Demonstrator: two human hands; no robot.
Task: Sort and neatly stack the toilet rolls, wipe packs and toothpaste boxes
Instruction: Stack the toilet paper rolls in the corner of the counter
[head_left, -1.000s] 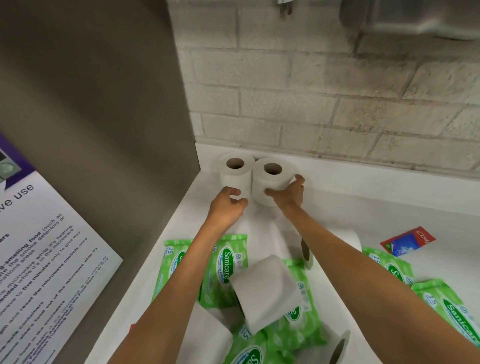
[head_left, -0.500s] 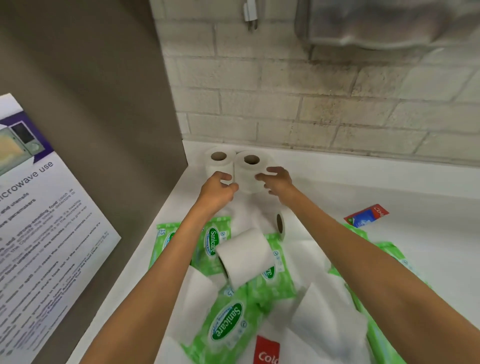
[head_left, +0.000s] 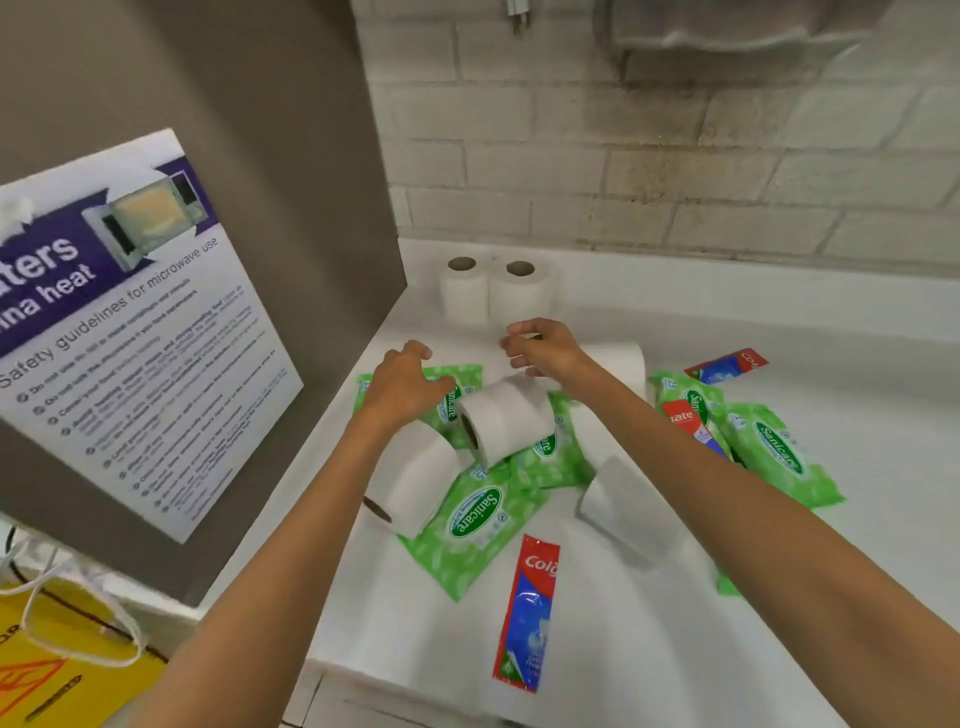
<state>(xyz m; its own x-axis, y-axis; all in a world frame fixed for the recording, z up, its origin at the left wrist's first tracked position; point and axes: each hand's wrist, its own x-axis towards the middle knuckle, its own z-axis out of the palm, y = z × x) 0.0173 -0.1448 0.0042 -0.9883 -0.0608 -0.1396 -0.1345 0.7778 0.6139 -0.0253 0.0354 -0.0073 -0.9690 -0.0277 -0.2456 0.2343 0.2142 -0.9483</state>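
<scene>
Two white toilet rolls (head_left: 493, 296) stand upright side by side in the back left corner of the white counter (head_left: 857, 415). My left hand (head_left: 402, 384) and my right hand (head_left: 540, 348) hover in front of them, fingers apart and holding nothing. Just below my hands a toilet roll (head_left: 506, 426) lies on its side on green Sanicare wipe packs (head_left: 480, 514). Another roll (head_left: 415, 478) lies under my left forearm, and one (head_left: 618, 509) lies beside my right forearm. A red and blue toothpaste box (head_left: 527, 613) lies near the front edge.
More wipe packs (head_left: 774, 452) and two toothpaste boxes (head_left: 727, 366) lie to the right. A grey panel with a microwave safety poster (head_left: 135, 332) closes off the left side. A brick wall (head_left: 649, 156) runs behind the counter. A yellow sign (head_left: 52, 670) lies lower left.
Both hands have let go of the two upright rolls and drawn back toward me, over the lying roll. The view has tilted down, showing more of the pile.
</scene>
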